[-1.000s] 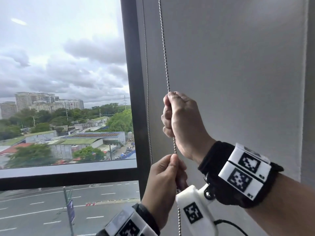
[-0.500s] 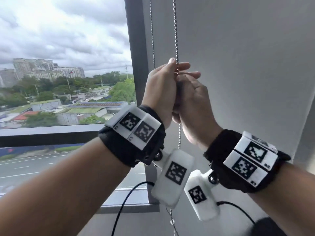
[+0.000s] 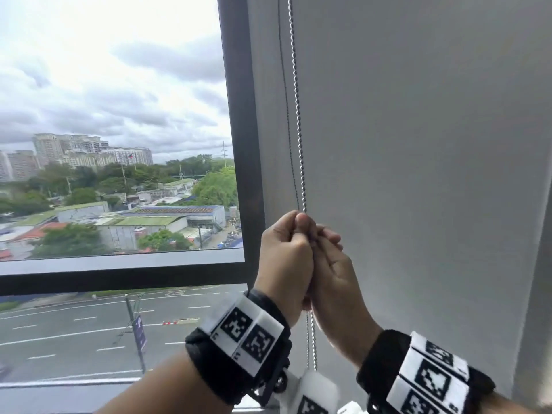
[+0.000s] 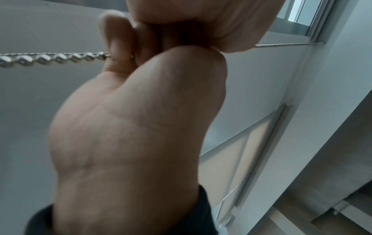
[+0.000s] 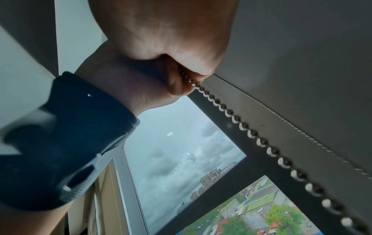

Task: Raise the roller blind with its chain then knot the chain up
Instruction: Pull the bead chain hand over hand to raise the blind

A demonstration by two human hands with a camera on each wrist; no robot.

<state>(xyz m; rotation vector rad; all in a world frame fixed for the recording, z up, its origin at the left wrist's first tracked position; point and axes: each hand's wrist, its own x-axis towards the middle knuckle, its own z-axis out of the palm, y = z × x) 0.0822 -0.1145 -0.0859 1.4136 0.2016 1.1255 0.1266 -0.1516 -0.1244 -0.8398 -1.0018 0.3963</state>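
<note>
A silver bead chain (image 3: 296, 100) hangs taut in front of the grey roller blind (image 3: 418, 144), with a thinner strand (image 3: 287, 121) just left of it. My left hand (image 3: 285, 258) is a fist gripping the chain, thumb on top. My right hand (image 3: 331, 264) presses against it from the right, its fingers (image 3: 331, 236) bent round the same chain. The chain (image 3: 312, 339) carries on below both hands. In the left wrist view the chain (image 4: 50, 59) runs out from my curled fingers (image 4: 116, 39). In the right wrist view the chain (image 5: 231, 114) emerges from where the hands meet.
A dark window frame post (image 3: 242, 130) stands just left of the chain, with a horizontal bar (image 3: 119, 276) at hand height. Beyond the glass (image 3: 104, 85) are clouds, buildings and a road. A wall edge (image 3: 537, 294) borders the blind on the right.
One second ago the right hand held the chain high and the left low. The left hand then rose beside the right, and both have now come down together gripping the chain.
</note>
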